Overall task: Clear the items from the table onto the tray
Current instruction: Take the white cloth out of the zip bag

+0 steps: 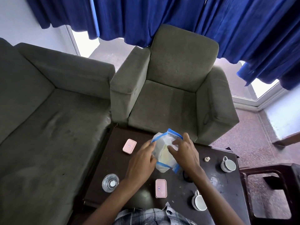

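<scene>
A clear plastic zip bag with blue edges (164,153), something pale yellow inside, sits at the far middle of the dark table (142,197). My left hand (142,161) holds its left side and my right hand (185,151) grips its right side, fingers curled on the plastic. Around it lie a pink box (129,146) at the far left, a second pink box (160,188) near the front, a glass of water (110,183) at the front left, two white cups (228,164) (198,202) on the right, and a small cream knob (207,159). No tray is in view.
A grey armchair (170,88) stands directly behind the table and a grey sofa (40,111) runs along the left. A dark wooden side table (269,194) stands at the right. Blue curtains (162,17) hang behind. A dark cord (186,177) lies under my right wrist.
</scene>
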`<state>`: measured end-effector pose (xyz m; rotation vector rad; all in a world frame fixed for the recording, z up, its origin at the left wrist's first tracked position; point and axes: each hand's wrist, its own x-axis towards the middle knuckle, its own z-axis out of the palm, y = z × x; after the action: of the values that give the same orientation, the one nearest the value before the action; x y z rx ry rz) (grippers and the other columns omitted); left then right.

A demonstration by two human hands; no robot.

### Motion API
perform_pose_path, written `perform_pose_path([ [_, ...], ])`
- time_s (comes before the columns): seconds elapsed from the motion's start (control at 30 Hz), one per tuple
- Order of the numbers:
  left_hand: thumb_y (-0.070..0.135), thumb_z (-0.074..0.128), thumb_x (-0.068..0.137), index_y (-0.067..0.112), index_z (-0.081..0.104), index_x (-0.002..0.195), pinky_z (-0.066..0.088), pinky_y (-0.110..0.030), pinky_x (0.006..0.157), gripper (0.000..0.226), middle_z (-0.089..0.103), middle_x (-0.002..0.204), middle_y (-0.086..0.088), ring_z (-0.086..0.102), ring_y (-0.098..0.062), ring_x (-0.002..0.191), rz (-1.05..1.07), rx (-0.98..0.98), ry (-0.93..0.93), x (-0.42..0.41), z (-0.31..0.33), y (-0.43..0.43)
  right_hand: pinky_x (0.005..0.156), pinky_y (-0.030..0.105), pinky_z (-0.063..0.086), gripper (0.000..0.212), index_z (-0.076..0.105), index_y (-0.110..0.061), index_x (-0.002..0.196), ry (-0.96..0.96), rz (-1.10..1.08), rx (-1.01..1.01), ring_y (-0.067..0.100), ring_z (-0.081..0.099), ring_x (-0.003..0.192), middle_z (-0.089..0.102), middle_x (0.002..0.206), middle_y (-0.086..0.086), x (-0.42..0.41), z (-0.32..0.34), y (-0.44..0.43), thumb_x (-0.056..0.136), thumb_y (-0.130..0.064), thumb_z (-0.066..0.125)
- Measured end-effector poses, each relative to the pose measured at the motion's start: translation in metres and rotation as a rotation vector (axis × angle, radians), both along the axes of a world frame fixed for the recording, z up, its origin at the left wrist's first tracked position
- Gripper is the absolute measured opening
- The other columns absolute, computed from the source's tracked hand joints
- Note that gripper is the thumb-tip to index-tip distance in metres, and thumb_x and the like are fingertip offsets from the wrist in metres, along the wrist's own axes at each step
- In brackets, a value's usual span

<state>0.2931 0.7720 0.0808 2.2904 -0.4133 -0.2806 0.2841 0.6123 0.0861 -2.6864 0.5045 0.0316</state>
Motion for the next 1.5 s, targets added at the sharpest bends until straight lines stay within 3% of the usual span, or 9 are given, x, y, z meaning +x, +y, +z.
perform_pose_path([
  [0.33, 0.010, 0.047, 0.088, 0.023, 0.039, 0.141, 0.049, -0.027, 0.091, 0.054, 0.038, 0.146, 0.013, 0.049, -0.010, 0.122, -0.022, -0.009, 0.024, 0.001, 0.002, -0.010, 0.064, 0.030, 0.044, 0.022, 0.072, -0.011, 0.092, 0.031, -0.095, 0.051, 0.019, 0.056, 0.085, 0.042, 0.092, -0.004, 0.005, -0.005, -0.011, 0.086, -0.025, 0.055],
  [0.47, 0.012, 0.047, 0.086, 0.026, 0.040, 0.140, 0.050, -0.030, 0.089, 0.056, 0.038, 0.144, 0.015, 0.049, -0.010, 0.122, -0.040, 0.001, 0.022, 0.002, 0.000, -0.013, 0.071, 0.035, 0.049, 0.020, 0.070, -0.002, 0.081, 0.032, -0.179, 0.236, 0.020, 0.054, 0.084, 0.050, 0.091, 0.003, 0.009, -0.010, -0.017, 0.083, -0.018, 0.057],
  [0.6, 0.010, 0.048, 0.085, 0.026, 0.040, 0.140, 0.050, -0.031, 0.088, 0.057, 0.041, 0.141, 0.014, 0.052, -0.012, 0.116, -0.069, -0.022, 0.028, 0.002, 0.001, -0.017, 0.057, 0.021, 0.035, 0.023, 0.058, 0.009, 0.063, -0.014, -0.182, 0.429, 0.015, 0.044, 0.065, 0.045, 0.068, 0.004, 0.009, -0.006, -0.022, 0.079, -0.008, 0.060],
  [0.77, 0.008, 0.048, 0.086, 0.025, 0.039, 0.141, 0.051, -0.031, 0.085, 0.058, 0.039, 0.143, 0.014, 0.061, -0.019, 0.098, -0.053, -0.041, 0.056, 0.000, 0.005, -0.023, 0.066, 0.034, 0.037, 0.017, 0.058, -0.002, 0.065, -0.008, -0.249, 0.810, 0.025, 0.046, 0.069, 0.049, 0.071, 0.014, 0.007, -0.001, -0.028, 0.082, -0.005, 0.055],
  [0.97, 0.009, 0.049, 0.087, 0.019, 0.038, 0.142, 0.050, -0.025, 0.080, 0.058, 0.037, 0.145, 0.010, 0.061, -0.021, 0.093, -0.044, -0.046, 0.083, 0.004, 0.007, -0.027, 0.068, 0.032, 0.048, 0.030, 0.067, -0.001, 0.072, -0.024, -0.118, 0.737, 0.024, 0.063, 0.075, 0.064, 0.078, 0.008, 0.004, 0.006, -0.025, 0.085, -0.028, 0.065],
  [1.1, 0.010, 0.050, 0.088, 0.021, 0.035, 0.144, 0.052, -0.029, 0.083, 0.059, 0.036, 0.146, 0.011, 0.062, -0.020, 0.090, -0.046, -0.045, 0.077, 0.005, 0.006, -0.027, 0.060, 0.016, 0.035, 0.041, 0.057, -0.016, 0.068, 0.005, -0.023, 0.444, 0.009, 0.049, 0.073, 0.049, 0.080, -0.005, 0.006, 0.002, -0.022, 0.068, -0.053, 0.074],
  [1.27, 0.010, 0.050, 0.087, 0.022, 0.035, 0.144, 0.052, -0.035, 0.084, 0.060, 0.037, 0.145, 0.011, 0.061, -0.022, 0.091, -0.037, -0.033, 0.082, 0.005, 0.008, -0.027, 0.062, 0.014, 0.039, 0.019, 0.062, -0.011, 0.077, -0.012, -0.041, 0.353, 0.012, 0.053, 0.080, 0.053, 0.089, 0.000, 0.009, -0.005, -0.022, 0.077, -0.027, 0.072],
  [1.37, 0.010, 0.050, 0.088, 0.024, 0.033, 0.144, 0.051, -0.031, 0.086, 0.061, 0.035, 0.147, 0.011, 0.062, -0.021, 0.095, -0.041, -0.013, 0.082, 0.003, 0.010, -0.027, 0.062, 0.020, 0.045, 0.021, 0.058, -0.014, 0.062, -0.012, -0.160, 0.633, 0.017, 0.058, 0.071, 0.059, 0.074, 0.000, 0.009, 0.000, -0.024, 0.081, -0.012, 0.068],
  [1.5, 0.008, 0.053, 0.086, 0.024, 0.037, 0.143, 0.051, -0.030, 0.087, 0.061, 0.033, 0.151, 0.012, 0.062, -0.024, 0.096, -0.060, 0.008, 0.085, 0.005, 0.011, -0.027, 0.066, 0.033, 0.049, 0.015, 0.059, -0.005, 0.067, -0.014, -0.319, 1.046, 0.027, 0.062, 0.073, 0.064, 0.078, 0.015, 0.005, 0.010, -0.026, 0.081, -0.005, 0.064],
])
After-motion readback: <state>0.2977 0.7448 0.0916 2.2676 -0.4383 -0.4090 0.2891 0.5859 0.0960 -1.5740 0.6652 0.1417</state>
